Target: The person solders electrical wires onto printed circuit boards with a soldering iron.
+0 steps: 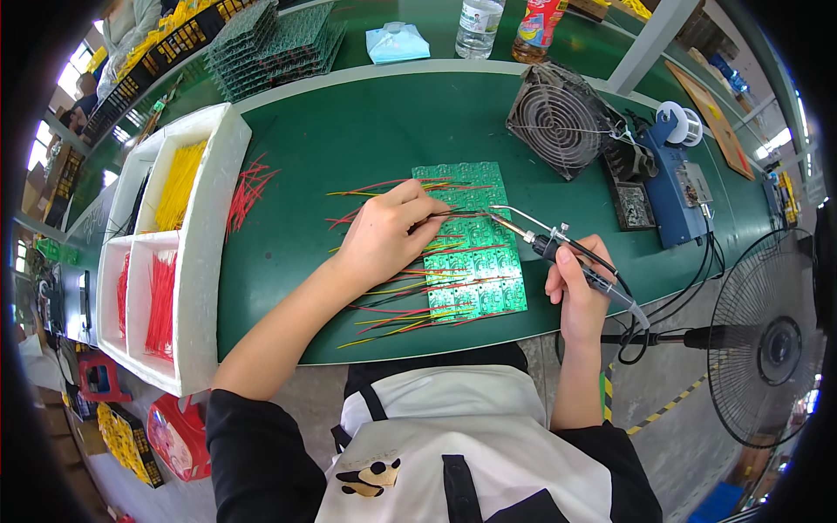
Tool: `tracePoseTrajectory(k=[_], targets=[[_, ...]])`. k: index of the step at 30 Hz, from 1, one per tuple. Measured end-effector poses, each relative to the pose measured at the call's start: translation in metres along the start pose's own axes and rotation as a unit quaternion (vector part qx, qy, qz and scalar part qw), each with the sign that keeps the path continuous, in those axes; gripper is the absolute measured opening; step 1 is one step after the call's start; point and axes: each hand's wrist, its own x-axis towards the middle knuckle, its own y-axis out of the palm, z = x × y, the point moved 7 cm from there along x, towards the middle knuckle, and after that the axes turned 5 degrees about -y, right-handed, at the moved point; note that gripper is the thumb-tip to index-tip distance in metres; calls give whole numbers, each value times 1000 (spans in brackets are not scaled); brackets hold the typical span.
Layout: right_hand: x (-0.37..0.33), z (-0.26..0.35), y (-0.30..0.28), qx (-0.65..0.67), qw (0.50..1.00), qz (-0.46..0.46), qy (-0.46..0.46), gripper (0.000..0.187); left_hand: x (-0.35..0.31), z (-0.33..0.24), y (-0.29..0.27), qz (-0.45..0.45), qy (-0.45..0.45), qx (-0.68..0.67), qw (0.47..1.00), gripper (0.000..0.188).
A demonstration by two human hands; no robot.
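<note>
A green circuit board panel (475, 261) lies on the green work mat, with several red, yellow and black wires (401, 324) reaching out from its left side. Over the panel's left edge, my left hand (394, 228) pinches a thin dark wire (458, 213) whose end lies over the board. My right hand (579, 288) grips a soldering iron (558, 253) like a pen. Its tip, with a thin curved metal feed tube beside it, points at the board near that wire's end. Whether the tip touches the board I cannot tell.
To the left stands a white foam box (196, 261) of sorted wires, with loose red wires (248, 196) beside it. A small square fan (562, 118) and a blue solder station (676, 187) with a spool stand at the right. Stacked boards (270, 52), tissues (397, 44) and bottles (479, 26) line the back.
</note>
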Motion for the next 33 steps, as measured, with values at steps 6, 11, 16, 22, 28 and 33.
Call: tracePoseTrajectory(k=[6, 11, 16, 22, 28, 33], targets=[[0, 1, 1, -6, 1000, -3, -3, 21, 0, -1, 0, 4, 1, 10, 1000, 10], [-1, -3, -4, 23, 1000, 8, 9, 16, 0, 0, 1, 2, 4, 10, 1000, 12], [0, -2, -3, 21, 1000, 8, 9, 16, 0, -1, 1, 6, 0, 20, 1000, 12], [0, -2, -3, 15, 1000, 8, 7, 17, 0, -1, 1, 7, 2, 22, 1000, 13], [0, -3, -3, 16, 1000, 15, 8, 17, 1, -1, 0, 0, 5, 21, 1000, 14], [0, -3, -2, 20, 1000, 16, 15, 18, 0, 0, 1, 4, -3, 14, 1000, 15]])
